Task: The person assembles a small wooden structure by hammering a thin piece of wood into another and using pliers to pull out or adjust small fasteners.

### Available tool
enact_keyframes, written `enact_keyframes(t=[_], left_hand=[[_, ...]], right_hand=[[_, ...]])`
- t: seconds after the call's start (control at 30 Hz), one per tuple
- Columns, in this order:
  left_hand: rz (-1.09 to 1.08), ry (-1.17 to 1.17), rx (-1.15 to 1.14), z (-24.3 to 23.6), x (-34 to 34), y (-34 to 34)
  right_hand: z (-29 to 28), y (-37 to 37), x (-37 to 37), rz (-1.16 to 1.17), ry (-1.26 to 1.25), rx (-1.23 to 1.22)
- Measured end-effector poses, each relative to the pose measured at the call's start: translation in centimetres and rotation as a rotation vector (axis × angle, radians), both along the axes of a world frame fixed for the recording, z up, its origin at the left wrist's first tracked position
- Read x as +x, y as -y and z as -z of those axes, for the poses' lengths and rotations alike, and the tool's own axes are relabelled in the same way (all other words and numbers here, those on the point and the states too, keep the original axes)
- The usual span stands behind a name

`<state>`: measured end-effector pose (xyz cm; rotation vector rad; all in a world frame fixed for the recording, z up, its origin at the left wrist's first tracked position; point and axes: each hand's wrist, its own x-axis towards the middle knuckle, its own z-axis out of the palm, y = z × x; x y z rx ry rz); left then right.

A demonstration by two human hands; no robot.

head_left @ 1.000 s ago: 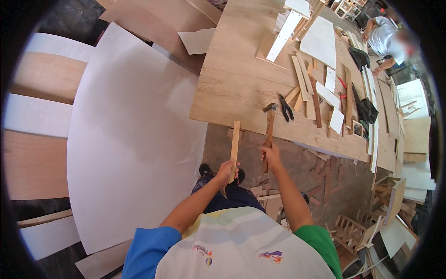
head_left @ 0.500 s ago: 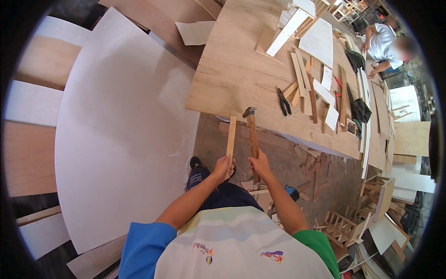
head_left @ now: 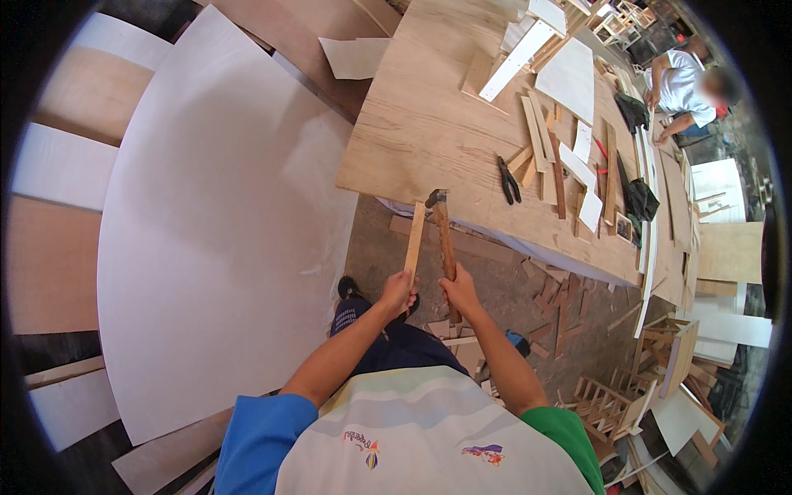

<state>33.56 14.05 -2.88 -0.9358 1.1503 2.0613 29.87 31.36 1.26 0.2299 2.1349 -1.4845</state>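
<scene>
My left hand is wrapped round the lower part of a narrow wooden strip, which points away from me toward the table edge. My right hand grips the wooden handle of a claw hammer. The metal hammer head is right beside the strip's far end; whether they touch I cannot tell. Both tools of work are held in front of me, near the front edge of the plywood-topped table. Black-handled pliers lie on that table, to the right of the hammer.
Wood strips and white pieces lie about the table. A large white panel fills the left side. Wood scraps litter the floor at right, near a slatted wooden frame. Another person works at the far right.
The strip's far end has tilted right and the hammer head has shifted slightly left, so the two are closer together. Both hands keep their hold.
</scene>
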Motion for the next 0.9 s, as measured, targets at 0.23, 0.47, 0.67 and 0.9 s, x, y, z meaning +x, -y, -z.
enact_keyframes(t=[0.23, 0.47, 0.67, 0.9], left_hand=[[-0.035, -0.01, -0.02, 0.2, -0.1, -0.6], [-0.048, -0.012, -0.056, 0.4, -0.1, -0.9], [-0.043, -0.042, -0.066, 0.2, 0.0, -1.3], [-0.063, -0.013, -0.087, 0.1, -0.2, -1.6]], right_hand=[[0.4, -0.2, -0.1, -0.03, -0.009, 0.074], [-2.9, 0.5, -1.1, -0.018, -0.032, 0.039], [2.0, -0.5, -0.7, -0.044, -0.274, 0.198], [4.7, -1.3, -0.3, -0.002, -0.344, 0.164]])
